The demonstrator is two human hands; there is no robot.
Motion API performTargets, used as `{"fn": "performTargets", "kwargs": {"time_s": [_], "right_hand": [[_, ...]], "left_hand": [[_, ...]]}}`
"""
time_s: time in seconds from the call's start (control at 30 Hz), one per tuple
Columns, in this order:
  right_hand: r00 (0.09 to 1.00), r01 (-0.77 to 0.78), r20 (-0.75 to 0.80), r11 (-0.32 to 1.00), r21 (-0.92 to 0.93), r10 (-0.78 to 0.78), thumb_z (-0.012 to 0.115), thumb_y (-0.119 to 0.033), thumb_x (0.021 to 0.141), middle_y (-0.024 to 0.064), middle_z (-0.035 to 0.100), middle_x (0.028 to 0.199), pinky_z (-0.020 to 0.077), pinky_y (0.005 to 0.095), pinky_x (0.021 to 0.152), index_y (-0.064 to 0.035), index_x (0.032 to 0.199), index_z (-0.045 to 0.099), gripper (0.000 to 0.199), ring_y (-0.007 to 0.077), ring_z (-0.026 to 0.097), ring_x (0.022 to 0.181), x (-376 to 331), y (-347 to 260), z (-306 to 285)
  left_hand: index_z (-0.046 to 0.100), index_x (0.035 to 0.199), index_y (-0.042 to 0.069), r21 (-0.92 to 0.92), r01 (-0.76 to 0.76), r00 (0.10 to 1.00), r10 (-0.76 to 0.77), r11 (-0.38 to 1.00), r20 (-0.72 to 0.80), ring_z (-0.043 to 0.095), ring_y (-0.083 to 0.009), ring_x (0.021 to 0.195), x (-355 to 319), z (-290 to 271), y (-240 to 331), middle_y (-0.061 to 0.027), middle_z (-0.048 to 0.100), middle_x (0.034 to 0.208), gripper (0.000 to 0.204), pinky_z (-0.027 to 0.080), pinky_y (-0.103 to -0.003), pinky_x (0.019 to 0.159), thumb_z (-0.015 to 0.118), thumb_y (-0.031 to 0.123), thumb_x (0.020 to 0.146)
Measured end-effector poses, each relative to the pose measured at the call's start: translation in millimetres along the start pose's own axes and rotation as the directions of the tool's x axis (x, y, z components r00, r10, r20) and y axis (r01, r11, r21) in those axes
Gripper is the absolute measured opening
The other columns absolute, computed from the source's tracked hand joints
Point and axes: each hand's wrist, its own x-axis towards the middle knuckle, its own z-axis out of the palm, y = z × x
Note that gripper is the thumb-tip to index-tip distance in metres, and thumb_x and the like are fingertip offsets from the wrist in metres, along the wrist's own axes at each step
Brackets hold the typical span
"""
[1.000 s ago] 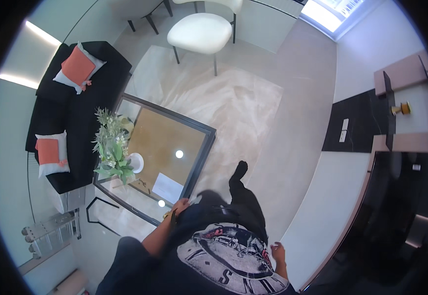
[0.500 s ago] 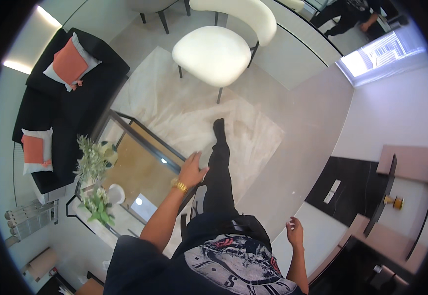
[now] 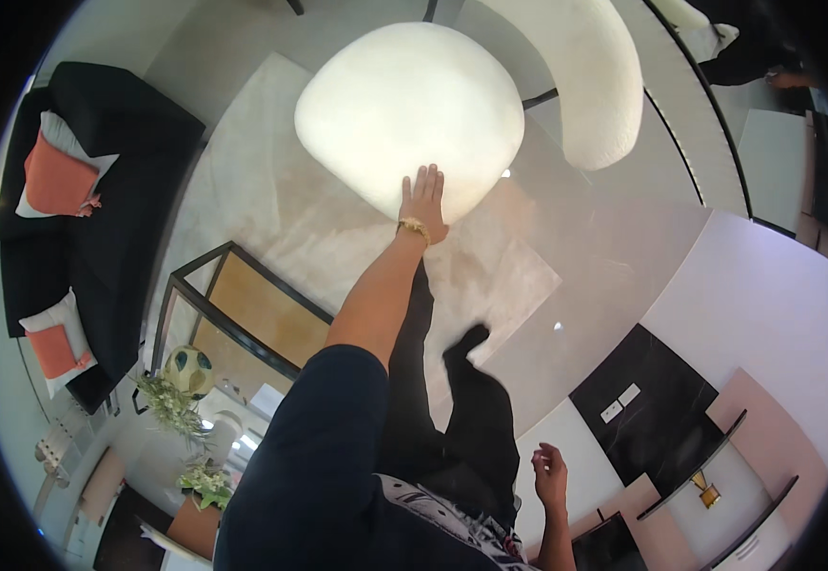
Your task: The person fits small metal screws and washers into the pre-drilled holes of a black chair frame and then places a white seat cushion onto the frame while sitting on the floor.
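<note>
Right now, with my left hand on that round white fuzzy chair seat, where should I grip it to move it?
Probably grip the near rim of the round white fuzzy chair seat, where your left hand already rests, coming from your side. The curved white backrest blocks the far side.

- Left hand (image 3: 423, 198): bare, with a gold bracelet or watch band around the wrist
- Left upper arm covered by a dark navy short sleeve; forearm bare
- Right hand (image 3: 549, 473): bare, nothing worn on it
- Shirt front carries a pale printed graphic
- Black trousers, dark footwear
</note>
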Motion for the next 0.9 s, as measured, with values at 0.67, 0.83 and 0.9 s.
{"fn": "performTargets", "kwargs": {"time_s": [0.67,0.83,0.9], "right_hand": [[0.794,0.55,0.368,0.829,-0.099,-0.484,0.07,-0.019,0.093,0.0203,0.068,0.119,0.0562,0.0399,0.086,0.0001,0.129,0.062,0.041,0.0318,0.071,0.097,261.1,-270.8,62.7],[0.708,0.689,0.316,0.716,-0.111,-0.632,0.071,-0.018,0.092,0.0195,0.065,0.119,0.0553,0.0426,0.087,-0.0017,0.126,0.062,0.039,0.0332,0.069,0.098,343.3,-355.6,81.5],[0.676,0.726,0.314,0.675,-0.128,-0.667,0.071,-0.018,0.09,0.02,0.063,0.12,0.0548,0.0431,0.088,-0.0025,0.127,0.062,0.041,0.0343,0.068,0.099,376.8,-388.3,86.3]], "left_hand": [[0.016,0.16,-0.005,-0.223,0.216,0.937,-0.138,0.95,0.319,0.011,-0.0363,0.158,37.6,-63.3,-31.1,-0.0223,0.01,0.17,0.109,0.022,-0.057,0.123,0.068,0.052,0.084],[0.02,0.156,-0.012,-0.172,0.426,0.896,-0.44,0.888,-0.054,0.015,-0.0458,0.155,82.2,-104.6,-134.6,-0.032,0.016,0.165,0.114,0.026,-0.056,0.121,0.069,0.058,0.081],[0.019,0.156,-0.014,-0.171,0.498,0.867,-0.494,0.85,0.066,0.013,-0.0481,0.155,93.7,-105.9,-162.2,-0.0335,0.014,0.165,0.115,0.025,-0.056,0.122,0.068,0.059,0.082]]}}
